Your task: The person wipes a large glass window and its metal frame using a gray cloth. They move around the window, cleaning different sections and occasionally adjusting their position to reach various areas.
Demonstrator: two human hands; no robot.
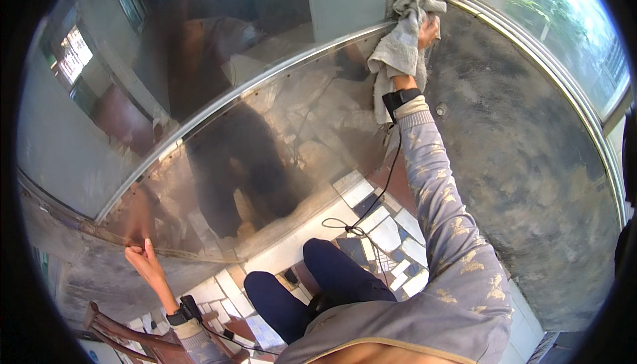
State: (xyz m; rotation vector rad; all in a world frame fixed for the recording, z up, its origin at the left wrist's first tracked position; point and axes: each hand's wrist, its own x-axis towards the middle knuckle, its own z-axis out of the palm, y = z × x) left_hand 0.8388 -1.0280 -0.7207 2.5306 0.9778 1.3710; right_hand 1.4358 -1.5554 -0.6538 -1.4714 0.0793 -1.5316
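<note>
A grey terry cloth (398, 53) is draped over my right hand (428, 32), whose fingers show at its edge by the top right corner of the glass partition (239, 80). The cloth hangs down past the wrist, against the frame's side. My left hand (144, 263) is raised at the lower left edge of the partition, fingers partly bent, with nothing seen in it. Its fingertips are at or close to the frame; whether they touch cannot be told. Both wrists wear black bands with cables. The glass reflects my legs and the floor.
A wooden chair (134, 336) stands at the lower left, near my left forearm. A dark, patchy wall (527, 165) with a window (562, 31) above is on the right. A looped black cable (351, 228) hangs over the broken-tile floor (388, 234).
</note>
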